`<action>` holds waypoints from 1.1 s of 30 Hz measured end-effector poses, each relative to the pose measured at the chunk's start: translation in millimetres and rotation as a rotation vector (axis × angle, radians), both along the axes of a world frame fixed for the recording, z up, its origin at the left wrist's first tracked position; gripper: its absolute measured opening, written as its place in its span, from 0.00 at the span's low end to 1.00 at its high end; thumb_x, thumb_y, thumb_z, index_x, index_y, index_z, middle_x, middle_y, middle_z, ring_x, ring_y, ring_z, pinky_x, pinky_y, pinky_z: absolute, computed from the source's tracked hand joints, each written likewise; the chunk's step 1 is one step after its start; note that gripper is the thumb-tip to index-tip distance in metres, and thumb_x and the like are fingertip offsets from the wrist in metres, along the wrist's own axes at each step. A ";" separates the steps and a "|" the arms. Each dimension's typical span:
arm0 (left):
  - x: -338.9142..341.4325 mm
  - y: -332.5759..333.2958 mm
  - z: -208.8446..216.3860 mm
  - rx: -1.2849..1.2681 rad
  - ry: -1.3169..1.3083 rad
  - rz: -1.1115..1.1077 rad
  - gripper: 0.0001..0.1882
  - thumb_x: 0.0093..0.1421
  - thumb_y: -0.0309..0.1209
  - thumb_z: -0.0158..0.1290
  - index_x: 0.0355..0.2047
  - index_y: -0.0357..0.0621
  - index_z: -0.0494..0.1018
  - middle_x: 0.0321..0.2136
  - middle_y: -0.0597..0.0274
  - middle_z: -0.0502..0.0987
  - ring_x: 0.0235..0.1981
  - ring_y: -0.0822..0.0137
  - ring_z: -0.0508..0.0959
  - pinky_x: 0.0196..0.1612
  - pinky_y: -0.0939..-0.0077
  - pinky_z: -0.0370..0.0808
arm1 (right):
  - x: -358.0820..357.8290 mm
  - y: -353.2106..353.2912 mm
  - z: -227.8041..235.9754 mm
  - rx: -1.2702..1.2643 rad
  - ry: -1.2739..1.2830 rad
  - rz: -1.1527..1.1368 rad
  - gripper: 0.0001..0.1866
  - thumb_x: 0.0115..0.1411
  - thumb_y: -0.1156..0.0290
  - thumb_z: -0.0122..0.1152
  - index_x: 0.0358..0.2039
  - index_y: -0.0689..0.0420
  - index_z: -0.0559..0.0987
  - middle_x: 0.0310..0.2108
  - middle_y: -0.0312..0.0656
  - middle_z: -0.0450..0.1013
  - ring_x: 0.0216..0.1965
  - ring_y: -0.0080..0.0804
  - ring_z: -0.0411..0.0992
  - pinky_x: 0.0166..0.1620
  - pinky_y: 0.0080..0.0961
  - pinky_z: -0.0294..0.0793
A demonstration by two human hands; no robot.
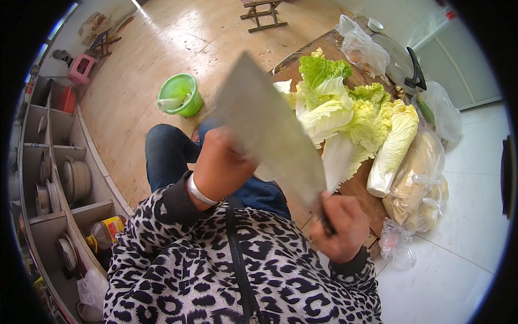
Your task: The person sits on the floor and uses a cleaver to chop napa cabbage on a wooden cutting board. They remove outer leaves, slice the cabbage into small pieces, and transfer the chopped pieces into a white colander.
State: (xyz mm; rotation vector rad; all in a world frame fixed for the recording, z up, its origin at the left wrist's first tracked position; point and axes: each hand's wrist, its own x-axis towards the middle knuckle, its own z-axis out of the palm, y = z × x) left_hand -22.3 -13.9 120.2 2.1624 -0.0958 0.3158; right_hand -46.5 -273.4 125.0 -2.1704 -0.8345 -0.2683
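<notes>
A broad cleaver is raised in front of me, its wide grey blade tilted up to the left and smeared by motion. My right hand is closed round its dark handle. Behind the blade's left edge is my left hand, a silver bangle at its wrist. The blade and blur hide its fingers, so whether it holds anything cannot be made out. Beyond the blade, loose cabbage leaves are heaped on a wooden board. To their right lies a long, pale head of cabbage.
Bagged food and a clear plastic bag border the board, near a round lid with a black handle. A green bucket stands on the floor beyond my knees. Left are shelves with pots; a wooden stool is at the back.
</notes>
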 end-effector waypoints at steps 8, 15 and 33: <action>-12.9 2.3 -25.8 0.264 -0.310 -0.083 0.12 0.56 0.23 0.58 0.42 0.40 0.77 0.30 0.52 0.80 0.27 0.61 0.80 0.31 0.69 0.77 | -7.9 27.4 3.4 -0.074 -0.137 0.119 0.23 0.52 0.73 0.72 0.51 0.46 0.82 0.28 0.37 0.67 0.22 0.34 0.70 0.20 0.29 0.68; -7.1 1.8 -34.6 0.323 -0.398 -0.075 0.16 0.50 0.21 0.60 0.41 0.42 0.77 0.31 0.53 0.79 0.26 0.55 0.80 0.30 0.65 0.78 | -1.3 22.4 -18.0 -0.116 -0.094 0.024 0.32 0.46 0.77 0.71 0.56 0.47 0.80 0.29 0.38 0.69 0.24 0.36 0.71 0.22 0.31 0.71; -9.7 -2.9 10.0 0.207 -0.249 0.072 0.11 0.52 0.18 0.62 0.37 0.37 0.78 0.28 0.53 0.79 0.24 0.59 0.80 0.28 0.73 0.76 | 56.2 -34.6 -80.2 0.042 0.272 -0.406 0.23 0.55 0.77 0.63 0.53 0.60 0.78 0.28 0.40 0.71 0.24 0.30 0.68 0.29 0.28 0.71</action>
